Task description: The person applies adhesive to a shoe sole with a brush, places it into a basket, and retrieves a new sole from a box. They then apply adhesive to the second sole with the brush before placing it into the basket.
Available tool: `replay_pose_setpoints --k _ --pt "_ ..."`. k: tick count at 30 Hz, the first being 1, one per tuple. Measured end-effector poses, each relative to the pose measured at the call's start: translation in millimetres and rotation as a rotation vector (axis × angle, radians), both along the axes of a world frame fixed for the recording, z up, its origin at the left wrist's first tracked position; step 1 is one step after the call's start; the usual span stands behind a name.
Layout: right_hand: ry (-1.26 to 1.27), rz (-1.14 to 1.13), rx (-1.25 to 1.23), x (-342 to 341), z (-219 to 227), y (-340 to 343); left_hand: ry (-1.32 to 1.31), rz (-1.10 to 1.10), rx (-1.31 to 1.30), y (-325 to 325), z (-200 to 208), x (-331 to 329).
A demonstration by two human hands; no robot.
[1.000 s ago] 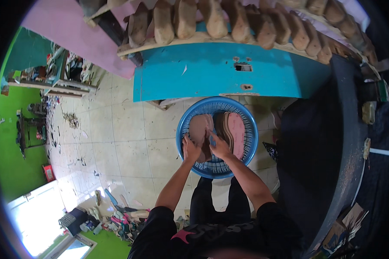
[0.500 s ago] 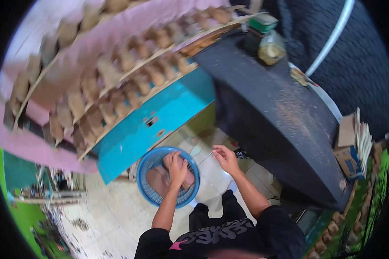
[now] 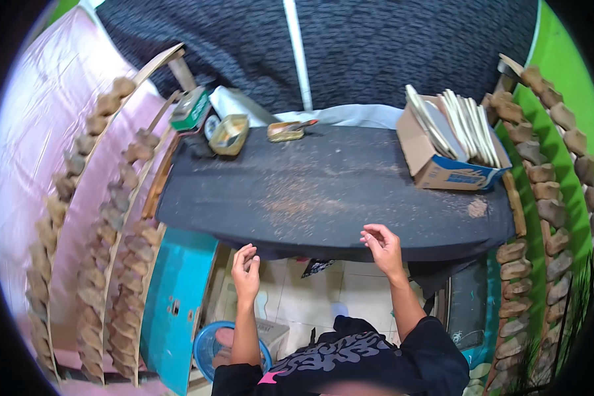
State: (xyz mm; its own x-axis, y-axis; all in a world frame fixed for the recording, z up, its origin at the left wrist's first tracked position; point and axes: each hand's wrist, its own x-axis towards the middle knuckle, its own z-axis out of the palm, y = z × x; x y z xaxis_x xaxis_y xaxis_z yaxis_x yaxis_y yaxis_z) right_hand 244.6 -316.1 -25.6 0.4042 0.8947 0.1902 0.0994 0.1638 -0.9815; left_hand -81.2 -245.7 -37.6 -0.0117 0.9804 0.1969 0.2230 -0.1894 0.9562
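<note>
My left hand [image 3: 246, 276] is raised just off the near edge of a table draped in black cloth [image 3: 363, 198]. Its fingers are loosely bent and apart, with nothing visible in them. My right hand [image 3: 384, 251] hovers over the cloth's front edge, fingers half curled and the thumb apart; I see no object in it. Below my left forearm, a blue plastic basket [image 3: 202, 343] stands on the floor. Reddish-brown lumps [image 3: 224, 338] lie inside it, partly hidden by the arm. Brown crumbs [image 3: 290, 204] are scattered across the cloth.
At the table's back left stand a green box [image 3: 190, 109] and a yellowish tub [image 3: 230, 135], near a small tray [image 3: 286, 131]. A carton of pale flat boards [image 3: 419, 148] sits at the back right. Racks of brown moulded pieces [image 3: 129, 264] flank both sides, beside a turquoise panel [image 3: 178, 290].
My view has swung right, from the basket to the table. My left hand has come up out of the basket, leaving the lumps there. My right hand is now over the table edge.
</note>
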Motion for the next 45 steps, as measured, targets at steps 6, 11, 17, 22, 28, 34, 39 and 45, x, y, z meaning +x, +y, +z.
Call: replay_pose_setpoints --k 6,11,17,22,28,34,39,45 --pt "0.000 -0.175 0.007 65.3 15.8 -7.8 -0.016 -0.203 0.083 48.2 23.1 89.9" --pt "0.022 -0.238 0.035 84.3 29.1 4.0 -0.009 -0.352 0.122 88.9 35.8 140.0" --pt "-0.023 -0.326 0.030 103.9 40.7 19.1 -0.086 -0.544 0.195 144.9 51.4 194.2" --pt "-0.028 -0.464 0.064 107.7 48.6 35.5 -0.095 -0.694 0.220 190.4 63.5 238.9" --pt "-0.088 -0.557 0.059 119.8 68.0 51.2 -0.126 -0.918 0.259 224.5 83.4 305.0" --pt "-0.127 -0.639 0.113 167.3 81.0 59.1 -0.121 -1.083 0.247 219.1 107.9 372.4" --pt "-0.380 -0.728 0.143 202.9 104.5 76.4 -0.102 -1.109 0.266 215.1 118.2 421.4" --pt "-0.609 -0.725 0.031 241.5 112.8 87.0 0.004 -1.025 0.157 195.3 134.1 467.1"
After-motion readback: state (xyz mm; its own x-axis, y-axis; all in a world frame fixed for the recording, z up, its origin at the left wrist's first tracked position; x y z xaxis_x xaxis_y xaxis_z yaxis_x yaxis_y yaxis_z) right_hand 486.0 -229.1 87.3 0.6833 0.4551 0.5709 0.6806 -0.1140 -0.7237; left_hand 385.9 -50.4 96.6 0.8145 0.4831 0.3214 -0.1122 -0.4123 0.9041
